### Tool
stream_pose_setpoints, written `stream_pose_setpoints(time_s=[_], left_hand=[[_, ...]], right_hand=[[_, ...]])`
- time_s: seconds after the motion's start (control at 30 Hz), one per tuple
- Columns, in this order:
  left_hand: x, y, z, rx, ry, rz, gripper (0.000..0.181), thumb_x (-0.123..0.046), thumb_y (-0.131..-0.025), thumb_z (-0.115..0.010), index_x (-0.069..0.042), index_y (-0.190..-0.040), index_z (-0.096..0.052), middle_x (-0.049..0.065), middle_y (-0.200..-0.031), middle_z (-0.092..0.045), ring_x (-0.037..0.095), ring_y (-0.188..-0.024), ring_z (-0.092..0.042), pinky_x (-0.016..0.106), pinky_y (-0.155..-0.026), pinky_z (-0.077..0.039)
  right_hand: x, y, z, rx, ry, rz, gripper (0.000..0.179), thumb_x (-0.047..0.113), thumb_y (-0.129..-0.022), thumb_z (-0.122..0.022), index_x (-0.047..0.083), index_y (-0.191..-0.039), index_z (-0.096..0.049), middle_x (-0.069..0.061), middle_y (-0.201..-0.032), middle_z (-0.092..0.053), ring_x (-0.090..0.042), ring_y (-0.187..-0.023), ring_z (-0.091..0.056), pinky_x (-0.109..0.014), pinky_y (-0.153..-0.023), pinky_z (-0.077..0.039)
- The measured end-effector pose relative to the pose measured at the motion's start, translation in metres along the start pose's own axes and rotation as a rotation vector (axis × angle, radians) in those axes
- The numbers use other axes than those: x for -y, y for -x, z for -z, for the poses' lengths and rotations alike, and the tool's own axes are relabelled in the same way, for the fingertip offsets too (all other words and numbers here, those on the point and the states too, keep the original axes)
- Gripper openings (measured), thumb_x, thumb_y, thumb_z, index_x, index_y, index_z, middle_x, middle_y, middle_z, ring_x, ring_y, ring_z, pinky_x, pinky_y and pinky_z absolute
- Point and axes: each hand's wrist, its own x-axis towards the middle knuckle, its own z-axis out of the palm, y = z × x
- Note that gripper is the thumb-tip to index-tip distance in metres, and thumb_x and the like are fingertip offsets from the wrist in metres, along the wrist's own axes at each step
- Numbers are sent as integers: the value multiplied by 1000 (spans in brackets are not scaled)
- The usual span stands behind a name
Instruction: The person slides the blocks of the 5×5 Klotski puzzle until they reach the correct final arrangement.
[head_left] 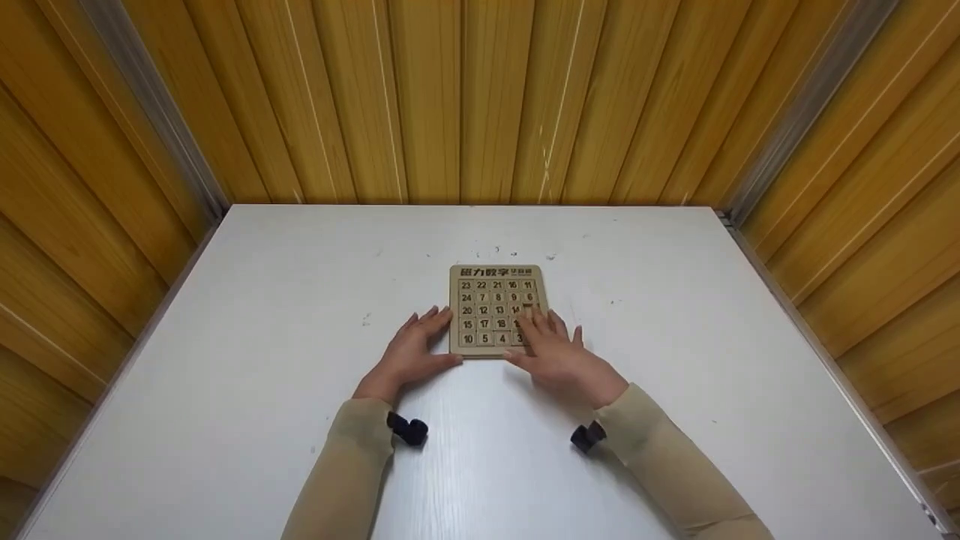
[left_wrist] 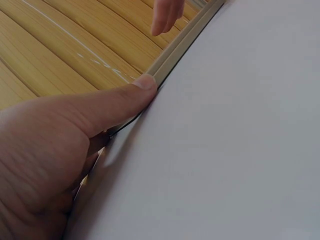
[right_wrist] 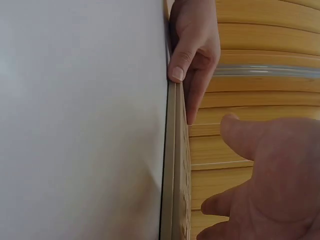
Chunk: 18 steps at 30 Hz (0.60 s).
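A wooden number sliding puzzle (head_left: 495, 272) lies flat on the white table, its numbered tiles in rows under a printed heading. A dark gap shows at the right end of the middle row. My left hand (head_left: 411, 349) holds the puzzle's left side, thumb at the near left corner and fingers along the left edge. In the left wrist view that thumb (left_wrist: 145, 82) presses the puzzle's near edge (left_wrist: 190, 42). My right hand (head_left: 559, 356) is over the lower right tiles, fingers extended and hiding some numbers. The right wrist view shows its thumb (right_wrist: 232, 132) raised off the frame.
The white table (head_left: 300, 255) has small dark marks beyond the puzzle. Yellow wood-look panels (head_left: 427, 97) wall the back and both sides, with grey metal strips (head_left: 150, 97) in the corners. A black wrist camera (head_left: 409, 430) sits at the left sleeve, another (head_left: 588, 436) at the right.
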Motion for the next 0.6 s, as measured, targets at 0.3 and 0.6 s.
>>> stream_pose_setpoints(time_s=[0.3, 0.6], left_hand=[[1, 1, 0, 1, 15, -12, 91, -35, -82, -85, -13, -158, -40, 4, -165, -40, 25, -159, -27, 48, -135, -11], [1, 1, 2, 4, 7, -28, 92, -37, -82, -84, -13, -159, -39, 5, -166, -38, 26, -159, -26, 49, -135, -9]], right_hand=[[-6, 13, -7, 13, 26, 6, 85, 59, -103, -48, 16, -167, -11, -9, -175, -2, -37, -162, 9, -73, -125, 11], [-5, 11, -6, 15, 39, 5, 83, 57, -104, -48, 15, -166, -12, -10, -175, -2, -38, -162, 9, -72, -125, 11]])
